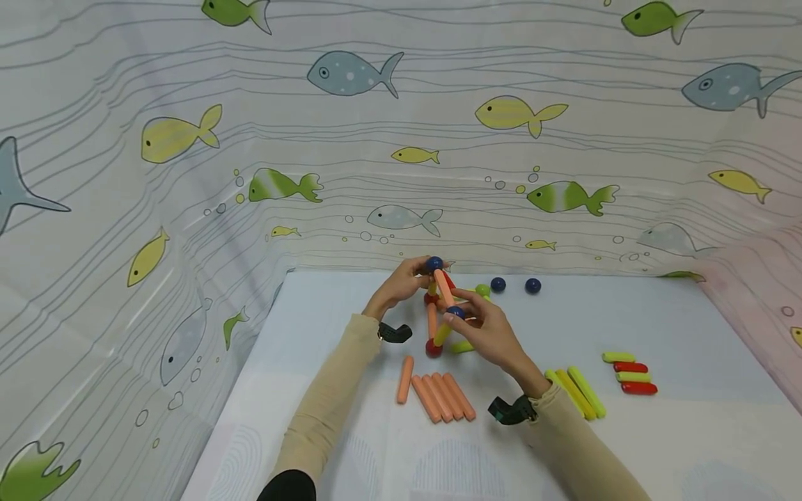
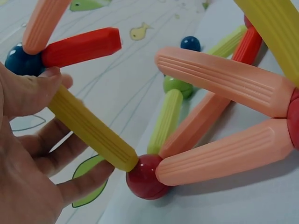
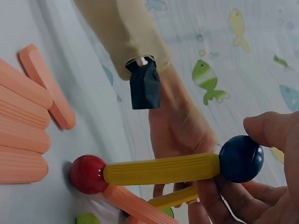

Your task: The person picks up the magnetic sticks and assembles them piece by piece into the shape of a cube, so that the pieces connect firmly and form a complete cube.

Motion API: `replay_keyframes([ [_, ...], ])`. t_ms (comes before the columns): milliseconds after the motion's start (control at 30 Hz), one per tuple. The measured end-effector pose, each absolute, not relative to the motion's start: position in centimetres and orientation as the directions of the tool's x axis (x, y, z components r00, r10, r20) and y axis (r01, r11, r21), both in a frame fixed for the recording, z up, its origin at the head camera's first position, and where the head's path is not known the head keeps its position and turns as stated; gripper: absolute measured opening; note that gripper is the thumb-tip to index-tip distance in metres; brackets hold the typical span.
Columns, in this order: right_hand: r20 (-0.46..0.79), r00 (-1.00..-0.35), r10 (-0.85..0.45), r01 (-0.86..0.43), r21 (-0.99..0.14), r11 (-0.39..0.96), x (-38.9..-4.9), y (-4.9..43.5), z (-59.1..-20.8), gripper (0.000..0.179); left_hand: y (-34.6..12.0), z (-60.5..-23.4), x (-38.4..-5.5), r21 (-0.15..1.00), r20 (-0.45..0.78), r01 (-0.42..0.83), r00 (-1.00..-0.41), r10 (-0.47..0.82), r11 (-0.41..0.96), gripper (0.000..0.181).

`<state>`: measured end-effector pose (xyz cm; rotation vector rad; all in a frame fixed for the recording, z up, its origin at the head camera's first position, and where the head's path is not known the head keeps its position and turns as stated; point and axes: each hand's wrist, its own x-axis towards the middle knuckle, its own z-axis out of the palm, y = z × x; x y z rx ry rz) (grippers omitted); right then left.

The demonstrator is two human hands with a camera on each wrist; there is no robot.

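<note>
A structure of ribbed rods and balls stands on the table between the hands. At its far upper corner my left hand (image 1: 402,282) holds a blue ball (image 2: 21,59), thumb against it, beside a yellow rod (image 2: 91,128). That rod slopes down to a red ball (image 2: 147,177). A short red rod (image 2: 84,47) juts from the blue ball with its other end free. My right hand (image 1: 491,335) pinches the nearer blue ball (image 3: 241,158), which tops another yellow rod (image 3: 161,169) rising from a red ball (image 3: 88,174). A salmon rod (image 1: 443,287) spans the two blue balls.
Several loose salmon rods (image 1: 443,398) lie in front of the structure. Right of them are yellow and green long rods (image 1: 575,393), then short red and green rods (image 1: 633,376). Two blue balls (image 1: 532,286) sit at the back, near a green ball (image 1: 482,290). A fish-print curtain (image 1: 401,125) rises behind.
</note>
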<state>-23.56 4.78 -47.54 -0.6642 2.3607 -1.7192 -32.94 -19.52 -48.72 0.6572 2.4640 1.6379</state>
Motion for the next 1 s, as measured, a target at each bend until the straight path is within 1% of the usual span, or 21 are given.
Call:
replay_keyframes([
  [133,0.135,-0.892,-0.432,-0.262,-0.932,0.249,-23.5,4.9,-47.6,0.059,-19.3,-49.3,-32.9,0.889,0.147,0.293,-0.91,0.388,0.351,0.042],
  [200,0.135,-0.892,-0.432,-0.262,-0.933,0.248,-23.5,4.9,-47.6,0.059,-19.1,-49.6,-32.5,0.881,0.151,0.282,-0.929,0.339,0.381,0.044],
  [300,0.136,-0.889,-0.438,-0.263,-0.934,0.244,-23.5,4.9,-47.6,0.059,-18.6,-50.4,-31.3,0.843,0.197,0.257,-0.965,0.173,0.473,0.041],
  [367,0.135,-0.886,-0.444,-0.263,-0.934,0.24,-23.6,4.9,-47.6,0.059,-18.3,-50.7,-29.9,0.821,0.216,0.205,-0.975,0.043,0.533,0.036],
  [433,0.138,-0.882,-0.45,-0.265,-0.936,0.233,-23.6,4.9,-47.6,0.059,-18.1,-50.9,-28.2,0.804,0.185,0.137,-0.982,-0.025,0.579,0.033],
  [500,0.144,-0.878,-0.456,-0.272,-0.935,0.229,-23.7,5.0,-47.6,0.059,-18.2,-50.8,-26.4,0.811,0.091,0.077,-0.996,0.005,0.58,0.035],
  [567,0.147,-0.877,-0.457,-0.276,-0.933,0.229,-23.8,5.0,-47.4,0.059,-18.4,-50.5,-24.6,0.819,-0.031,0.047,-0.991,0.127,0.571,0.045],
  [600,0.149,-0.877,-0.457,-0.277,-0.933,0.228,-23.8,5.0,-47.3,0.059,-18.6,-50.5,-24.0,0.822,-0.091,0.039,-0.976,0.199,0.568,0.049],
  [667,0.155,-0.876,-0.458,-0.283,-0.932,0.225,-23.8,5.0,-47.2,0.058,-18.7,-50.4,-23.1,0.832,-0.165,0.051,-0.928,0.334,0.553,0.053],
  [733,0.162,-0.875,-0.456,-0.288,-0.931,0.222,-23.9,5.0,-47.1,0.058,-18.6,-50.3,-22.6,0.821,-0.175,0.106,-0.888,0.424,0.561,0.055],
  [800,0.165,-0.874,-0.457,-0.29,-0.932,0.219,-24.0,4.9,-47.0,0.058,-18.3,-50.4,-22.5,0.787,-0.152,0.173,-0.876,0.457,0.593,0.056],
  [900,0.164,-0.871,-0.462,-0.292,-0.931,0.22,-24.1,4.6,-47.1,0.059,-17.4,-50.7,-22.5,0.718,-0.094,0.245,-0.893,0.44,0.651,0.061],
  [1000,0.164,-0.869,-0.467,-0.292,-0.932,0.216,-24.1,4.4,-47.2,0.059,-16.5,-51.1,-22.3,0.682,-0.055,0.258,-0.915,0.4,0.684,0.065],
])
